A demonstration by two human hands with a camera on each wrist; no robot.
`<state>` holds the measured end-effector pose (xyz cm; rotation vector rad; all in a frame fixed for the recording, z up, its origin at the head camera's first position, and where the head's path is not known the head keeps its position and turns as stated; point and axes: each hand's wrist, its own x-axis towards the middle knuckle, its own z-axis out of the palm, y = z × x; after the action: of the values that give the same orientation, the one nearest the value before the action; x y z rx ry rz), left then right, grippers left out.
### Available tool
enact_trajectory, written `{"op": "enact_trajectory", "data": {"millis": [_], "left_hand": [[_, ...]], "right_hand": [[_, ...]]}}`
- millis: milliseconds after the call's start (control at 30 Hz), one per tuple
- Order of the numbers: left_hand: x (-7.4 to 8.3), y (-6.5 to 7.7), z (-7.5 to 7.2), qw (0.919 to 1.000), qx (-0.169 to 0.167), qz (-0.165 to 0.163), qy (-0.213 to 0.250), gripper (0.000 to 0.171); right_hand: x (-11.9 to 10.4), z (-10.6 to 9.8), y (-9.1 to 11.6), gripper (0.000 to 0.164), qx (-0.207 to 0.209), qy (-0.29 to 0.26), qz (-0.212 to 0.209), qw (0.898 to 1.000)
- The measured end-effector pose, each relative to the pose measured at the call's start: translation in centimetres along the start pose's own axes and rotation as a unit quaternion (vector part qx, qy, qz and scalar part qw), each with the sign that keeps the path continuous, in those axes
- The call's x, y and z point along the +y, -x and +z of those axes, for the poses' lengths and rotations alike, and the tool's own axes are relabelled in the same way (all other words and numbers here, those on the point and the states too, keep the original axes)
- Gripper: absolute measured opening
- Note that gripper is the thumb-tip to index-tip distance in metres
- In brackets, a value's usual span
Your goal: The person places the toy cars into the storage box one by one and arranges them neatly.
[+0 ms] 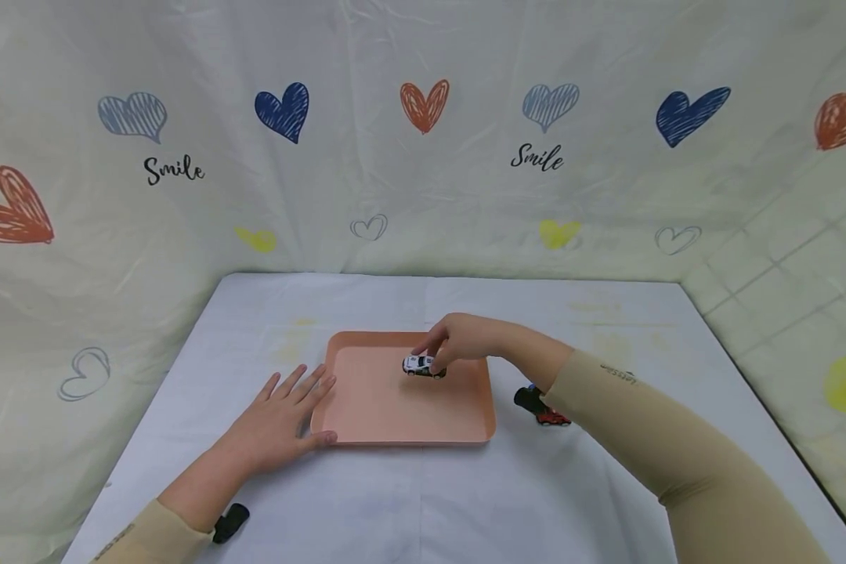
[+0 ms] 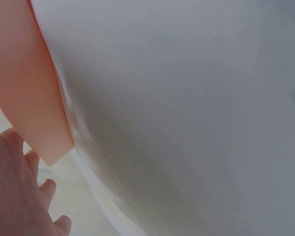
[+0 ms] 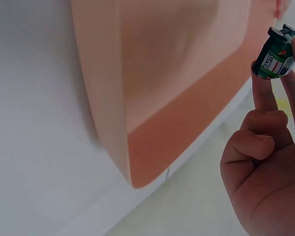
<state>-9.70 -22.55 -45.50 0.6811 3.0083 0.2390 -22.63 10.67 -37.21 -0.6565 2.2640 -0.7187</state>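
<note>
My right hand (image 1: 461, 337) pinches a small toy car (image 1: 423, 366) between thumb and fingers, over the right half of a pink tray (image 1: 374, 399). White sides and dark windows show on the car in the head view; its end in the right wrist view is dark green with "SUPER" lettering. The other fingers of the right hand (image 3: 270, 172) are curled in toward the palm. On the tray's left side, my left hand (image 1: 282, 419) rests with fingers spread and the thumb at the front left corner. The left wrist view catches part of that hand (image 2: 17, 191) beside the tray wall.
A red toy car (image 1: 553, 418) sits on the white-covered table (image 1: 423, 501) to the right of the tray, partly hidden by the right sleeve. A bit of blue shows beside it. Behind the table hangs a curtain (image 1: 465, 188) printed with hearts.
</note>
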Motion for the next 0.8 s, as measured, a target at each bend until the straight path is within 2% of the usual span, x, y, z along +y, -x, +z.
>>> {"op": "enact_trajectory", "data": {"millis": [200, 400, 600, 800], "left_hand": [[0.1, 0.0, -0.3, 0.9999, -0.012, -0.005, -0.005, 0.087], [0.0, -0.1, 0.1, 1.0, -0.004, -0.002, 0.004, 0.087], [0.0, -0.1, 0.0, 1.0, 0.008, 0.003, 0.003, 0.087], [0.1, -0.1, -0.2, 1.0, 0.0, 0.0, -0.003, 0.087]], "right_hand": [[-1.8, 1.1, -2.1, 0.034, -0.022, 0.012, -0.004, 1.0], [-2.8, 2.6, -3.9, 0.032, -0.036, 0.021, 0.002, 0.999], [-3.2, 4.5, -5.2, 0.033, -0.046, 0.06, 0.019, 0.997], [-4.0, 6.3, -6.0, 0.033, -0.047, 0.102, 0.001, 0.994]]}}
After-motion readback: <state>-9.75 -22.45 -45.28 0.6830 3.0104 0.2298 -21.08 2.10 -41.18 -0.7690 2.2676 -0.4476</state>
